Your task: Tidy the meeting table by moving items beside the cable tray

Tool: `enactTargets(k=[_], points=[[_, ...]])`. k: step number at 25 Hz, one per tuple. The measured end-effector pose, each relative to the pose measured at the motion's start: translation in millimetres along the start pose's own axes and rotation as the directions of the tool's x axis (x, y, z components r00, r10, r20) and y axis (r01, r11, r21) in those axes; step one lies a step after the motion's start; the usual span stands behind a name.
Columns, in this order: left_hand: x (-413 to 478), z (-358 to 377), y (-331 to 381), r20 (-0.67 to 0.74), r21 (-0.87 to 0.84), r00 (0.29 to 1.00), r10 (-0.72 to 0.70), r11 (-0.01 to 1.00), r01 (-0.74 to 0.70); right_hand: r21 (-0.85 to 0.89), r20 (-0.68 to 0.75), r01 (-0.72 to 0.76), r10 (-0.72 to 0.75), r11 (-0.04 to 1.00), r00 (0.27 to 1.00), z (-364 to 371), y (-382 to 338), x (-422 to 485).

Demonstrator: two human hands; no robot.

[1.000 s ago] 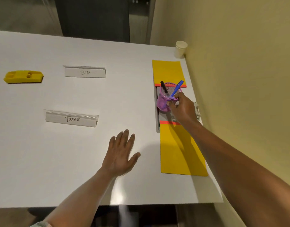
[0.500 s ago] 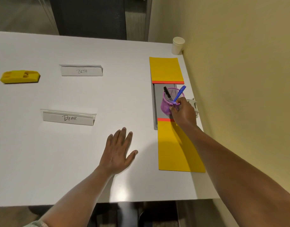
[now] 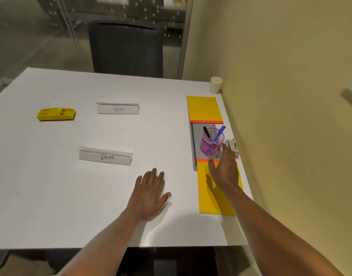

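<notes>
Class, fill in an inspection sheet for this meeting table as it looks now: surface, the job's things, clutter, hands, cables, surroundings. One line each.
Surface: white table, mostly bare.
Job's things: purple mesh pen cup with a black marker and blue pen stands on the grey cable tray; name cards BETA and BEAR and a yellow block lie far from it.
Clutter: paper cup at the wall corner; white stapler-like tool; yellow sheets over the tray ends.
Hands: left hand flat on the table; right hand open, just short of the cup.
Cables: nothing seen.
Surroundings: dark chair, yellow wall.
</notes>
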State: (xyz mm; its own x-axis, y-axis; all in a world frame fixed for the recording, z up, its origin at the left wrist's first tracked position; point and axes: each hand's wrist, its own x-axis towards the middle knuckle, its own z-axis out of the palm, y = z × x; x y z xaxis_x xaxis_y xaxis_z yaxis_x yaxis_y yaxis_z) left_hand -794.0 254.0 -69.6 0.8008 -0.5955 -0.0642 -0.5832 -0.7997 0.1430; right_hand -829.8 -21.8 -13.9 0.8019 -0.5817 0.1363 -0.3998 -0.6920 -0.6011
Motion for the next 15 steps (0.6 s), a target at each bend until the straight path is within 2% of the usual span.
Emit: enactTargets(k=[6, 15], points=[[-42, -76, -44, -0.084, 0.019, 0.995, -0.047, 0.999, 0.049, -0.008, 0.052, 0.070, -0.069, 0.998, 0.996, -7, -89, -73], [-150, -185, -114, -0.259, 0.075, 0.958, -0.119, 0.987, 0.142, 0.045, 0.063, 0.173, -0.176, 0.984, 0.982, -19, -239, -175]])
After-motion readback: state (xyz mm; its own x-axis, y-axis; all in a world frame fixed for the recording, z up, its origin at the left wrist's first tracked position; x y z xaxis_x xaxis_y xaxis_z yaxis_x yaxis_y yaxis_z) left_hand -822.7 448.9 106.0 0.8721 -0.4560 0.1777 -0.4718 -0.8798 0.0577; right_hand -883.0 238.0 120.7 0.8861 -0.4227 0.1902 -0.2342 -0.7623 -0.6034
